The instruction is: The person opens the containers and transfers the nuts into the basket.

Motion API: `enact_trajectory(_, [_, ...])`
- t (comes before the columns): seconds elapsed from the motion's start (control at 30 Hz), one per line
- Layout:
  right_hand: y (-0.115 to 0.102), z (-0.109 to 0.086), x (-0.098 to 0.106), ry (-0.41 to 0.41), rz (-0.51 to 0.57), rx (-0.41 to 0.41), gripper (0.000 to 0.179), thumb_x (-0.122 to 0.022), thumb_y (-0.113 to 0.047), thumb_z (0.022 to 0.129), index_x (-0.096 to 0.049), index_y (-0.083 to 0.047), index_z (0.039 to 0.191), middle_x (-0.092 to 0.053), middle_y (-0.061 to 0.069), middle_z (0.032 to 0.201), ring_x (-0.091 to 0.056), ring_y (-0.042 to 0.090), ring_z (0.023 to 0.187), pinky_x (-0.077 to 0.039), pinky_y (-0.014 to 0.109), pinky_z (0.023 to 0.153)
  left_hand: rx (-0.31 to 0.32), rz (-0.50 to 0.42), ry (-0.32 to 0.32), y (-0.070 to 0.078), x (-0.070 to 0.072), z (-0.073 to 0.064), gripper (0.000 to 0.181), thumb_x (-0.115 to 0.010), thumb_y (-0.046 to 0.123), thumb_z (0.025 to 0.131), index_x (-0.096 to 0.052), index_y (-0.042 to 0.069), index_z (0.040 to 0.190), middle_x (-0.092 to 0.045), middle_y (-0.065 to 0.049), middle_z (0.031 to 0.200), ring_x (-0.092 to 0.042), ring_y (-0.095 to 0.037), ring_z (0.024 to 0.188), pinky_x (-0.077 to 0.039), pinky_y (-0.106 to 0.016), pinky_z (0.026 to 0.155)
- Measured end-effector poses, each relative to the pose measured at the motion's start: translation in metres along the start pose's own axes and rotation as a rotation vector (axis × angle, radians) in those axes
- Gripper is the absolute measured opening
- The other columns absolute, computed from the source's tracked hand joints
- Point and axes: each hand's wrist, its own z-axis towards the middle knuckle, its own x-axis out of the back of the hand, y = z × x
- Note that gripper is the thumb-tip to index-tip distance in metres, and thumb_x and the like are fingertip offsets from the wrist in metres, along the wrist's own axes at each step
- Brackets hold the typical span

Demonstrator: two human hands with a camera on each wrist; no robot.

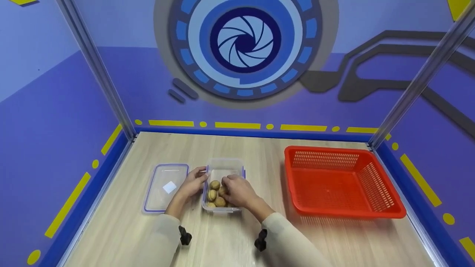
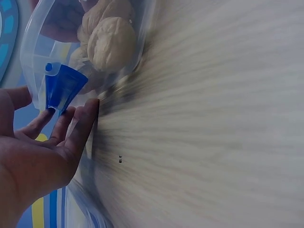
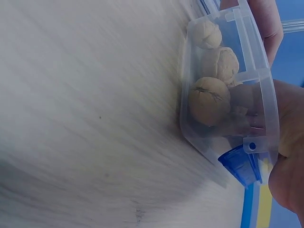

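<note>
A clear plastic food box (image 1: 222, 210) with blue side latches holds several walnuts (image 1: 215, 185), mostly in its near half. My left hand (image 1: 194, 182) is at the box's left wall, its extended fingers touching near the blue latch (image 2: 64, 88) in the left wrist view. My right hand (image 1: 239, 191) reaches in over the right wall, its curled fingers around a walnut (image 1: 222, 191) that they partly cover. Through the clear wall in the right wrist view, fingers (image 3: 247, 107) show behind a walnut (image 3: 209, 101).
The box's clear lid (image 1: 157, 193), with a blue seal and a white square on it, lies left of my left hand. A red perforated basket (image 1: 326, 189) stands at the right on the wooden table (image 1: 259, 155). Printed panels (image 1: 237, 115) close off the back and sides.
</note>
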Motion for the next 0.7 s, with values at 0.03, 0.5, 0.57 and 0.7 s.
enact_trajectory(0.03, [-0.0001,0.0003,0.0001,-0.003,-0.002,0.001,0.024,-0.085,-0.023,0.088,-0.067,-0.012,0.099,-0.062,-0.002,0.087,-0.058,0.017,0.078,-0.054,0.039,0.07,-0.002,0.001,0.0,0.0,0.0003,-0.0004,0.044,-0.056,0.009,0.109,-0.049,-0.006,0.15,-0.059,-0.028,0.136,-0.058,-0.041,0.126,-0.055,-0.04,0.095])
enact_trajectory(0.5, [-0.0002,-0.0016,0.002,-0.018,0.065,-0.025,0.029,-0.084,-0.028,0.091,-0.069,-0.01,0.109,-0.062,-0.002,0.094,-0.056,0.014,0.084,-0.054,0.035,0.075,-0.047,0.005,0.023,-0.0027,-0.0023,-0.0023,0.043,-0.056,0.002,0.108,-0.049,-0.012,0.147,-0.059,-0.034,0.137,-0.059,-0.032,0.121,-0.052,-0.042,0.102])
enact_trajectory(0.57, [0.0001,-0.002,0.0035,-0.013,0.047,0.001,0.029,-0.083,-0.028,0.092,-0.069,-0.009,0.11,-0.062,-0.002,0.095,-0.056,0.014,0.085,-0.054,0.036,0.076,-0.027,0.006,0.014,-0.0017,-0.0023,-0.0025,0.044,-0.056,0.004,0.108,-0.048,-0.011,0.149,-0.058,-0.033,0.139,-0.058,-0.033,0.124,-0.053,-0.044,0.102])
enact_trajectory(0.7, [0.0007,-0.002,0.0067,-0.003,0.0,0.053,0.032,-0.083,-0.031,0.093,-0.07,-0.008,0.112,-0.061,-0.001,0.096,-0.057,0.016,0.086,-0.055,0.036,0.077,0.003,0.003,0.014,0.0014,-0.0031,-0.0023,0.045,-0.057,0.006,0.109,-0.047,-0.009,0.15,-0.058,-0.032,0.14,-0.058,-0.033,0.124,-0.054,-0.046,0.101])
